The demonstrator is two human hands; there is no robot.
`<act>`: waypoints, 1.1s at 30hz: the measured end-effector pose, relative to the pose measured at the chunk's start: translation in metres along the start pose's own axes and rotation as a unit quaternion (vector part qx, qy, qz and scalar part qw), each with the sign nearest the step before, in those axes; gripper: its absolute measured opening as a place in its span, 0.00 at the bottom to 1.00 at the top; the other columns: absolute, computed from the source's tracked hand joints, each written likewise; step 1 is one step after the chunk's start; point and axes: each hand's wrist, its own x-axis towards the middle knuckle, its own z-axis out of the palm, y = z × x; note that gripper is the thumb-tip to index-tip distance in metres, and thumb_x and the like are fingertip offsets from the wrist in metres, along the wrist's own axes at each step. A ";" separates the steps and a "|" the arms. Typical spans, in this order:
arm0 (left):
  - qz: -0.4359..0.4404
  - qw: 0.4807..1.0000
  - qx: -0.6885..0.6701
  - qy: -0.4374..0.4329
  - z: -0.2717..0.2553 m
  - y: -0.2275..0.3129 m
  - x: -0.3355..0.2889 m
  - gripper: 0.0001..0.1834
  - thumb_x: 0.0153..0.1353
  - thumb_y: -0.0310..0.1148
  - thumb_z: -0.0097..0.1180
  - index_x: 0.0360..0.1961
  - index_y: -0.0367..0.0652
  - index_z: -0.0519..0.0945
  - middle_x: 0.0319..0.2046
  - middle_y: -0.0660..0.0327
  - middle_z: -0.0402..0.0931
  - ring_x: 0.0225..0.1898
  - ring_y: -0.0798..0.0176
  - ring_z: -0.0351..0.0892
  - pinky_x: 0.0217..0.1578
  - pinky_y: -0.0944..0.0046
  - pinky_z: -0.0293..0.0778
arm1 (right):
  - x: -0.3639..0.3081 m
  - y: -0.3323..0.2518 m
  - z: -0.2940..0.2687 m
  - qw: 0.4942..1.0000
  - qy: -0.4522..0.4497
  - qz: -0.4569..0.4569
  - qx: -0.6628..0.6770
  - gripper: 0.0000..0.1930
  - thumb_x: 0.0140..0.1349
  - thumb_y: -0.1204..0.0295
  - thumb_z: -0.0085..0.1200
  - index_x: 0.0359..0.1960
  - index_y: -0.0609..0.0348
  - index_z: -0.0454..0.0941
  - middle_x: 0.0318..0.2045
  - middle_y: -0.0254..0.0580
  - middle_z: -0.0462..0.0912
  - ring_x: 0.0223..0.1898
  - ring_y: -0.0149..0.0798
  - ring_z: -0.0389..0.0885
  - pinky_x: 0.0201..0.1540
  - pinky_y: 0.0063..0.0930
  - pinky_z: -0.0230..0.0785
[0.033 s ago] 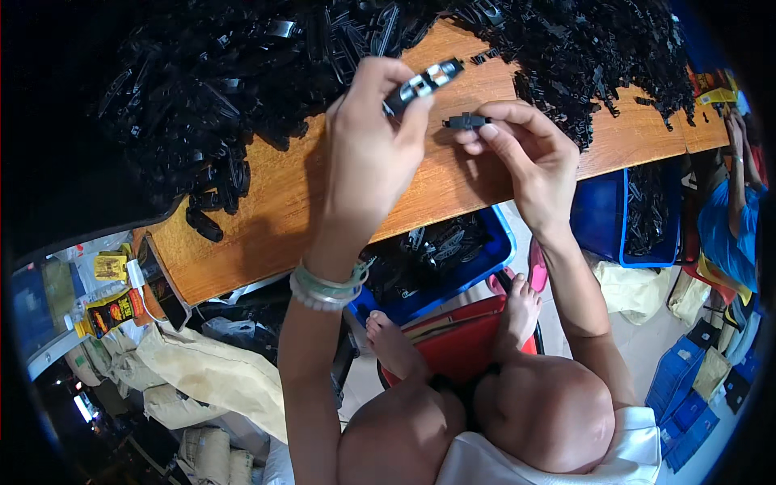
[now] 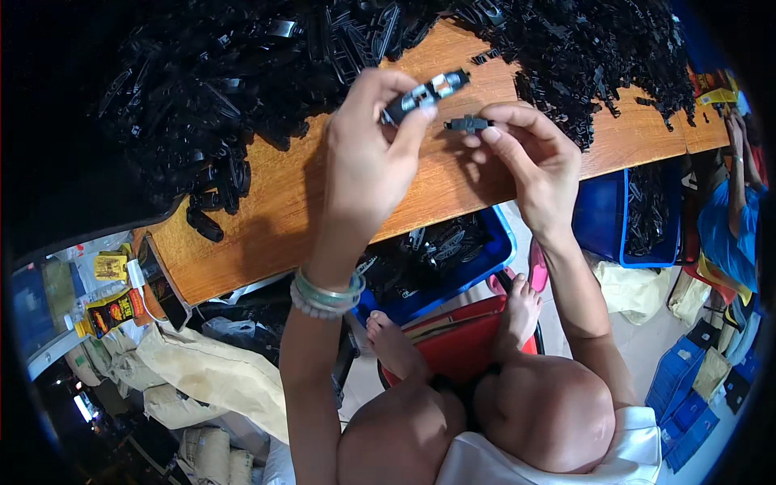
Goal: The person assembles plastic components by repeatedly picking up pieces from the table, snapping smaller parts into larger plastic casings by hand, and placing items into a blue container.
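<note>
Over the wooden tabletop (image 2: 267, 222), my left hand (image 2: 368, 153) grips a long black plastic part (image 2: 424, 93) between thumb and fingers. Shiny silver and pale pieces show along its upper face, and its tip points up to the right. Lower and to the right, my right hand (image 2: 533, 158) pinches a small black plastic piece (image 2: 466, 124) with a raised middle and narrow ends. The two pieces are apart, with a small gap between them. My fingers hide the lower end of the long part and the right end of the small piece.
A large heap of long black parts (image 2: 218, 89) covers the table's far left; smaller black pieces (image 2: 582, 65) pile up at the far right. Below the edge stand a blue bin (image 2: 503, 234) and another blue bin (image 2: 598, 214). A person in a blue top (image 2: 727, 230) is at right.
My left hand has lowered slightly, and the long part has shifted a little right and down, its face turned slightly. My right hand has barely moved.
</note>
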 end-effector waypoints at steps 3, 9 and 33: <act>-0.072 0.972 -0.215 -0.055 -0.009 0.008 -0.014 0.12 0.55 0.16 0.54 0.41 0.31 0.72 0.32 0.55 0.76 0.28 0.69 0.77 0.30 0.72 0.76 | 0.001 0.002 0.000 0.989 -0.005 -0.119 -0.085 0.06 0.57 0.80 0.55 0.36 0.67 0.78 0.26 0.34 0.79 0.25 0.23 0.76 0.30 0.13 0.70; -0.109 0.928 -0.348 -0.073 -0.005 0.008 -0.032 0.13 0.56 0.18 0.53 0.43 0.29 0.70 0.36 0.51 0.77 0.35 0.66 0.79 0.38 0.71 0.76 | -0.005 -0.011 0.007 0.999 0.027 0.009 -0.036 0.06 0.57 0.77 0.57 0.36 0.65 0.79 0.25 0.34 0.80 0.25 0.21 0.76 0.25 0.13 0.70; -0.062 0.966 -0.247 -0.041 -0.007 0.012 -0.037 0.09 0.53 0.17 0.56 0.35 0.33 0.71 0.28 0.60 0.75 0.28 0.71 0.78 0.30 0.74 0.76 | -0.017 -0.006 0.005 0.990 -0.052 -0.014 -0.129 0.09 0.55 0.80 0.57 0.39 0.66 0.77 0.29 0.38 0.79 0.26 0.24 0.76 0.28 0.16 0.68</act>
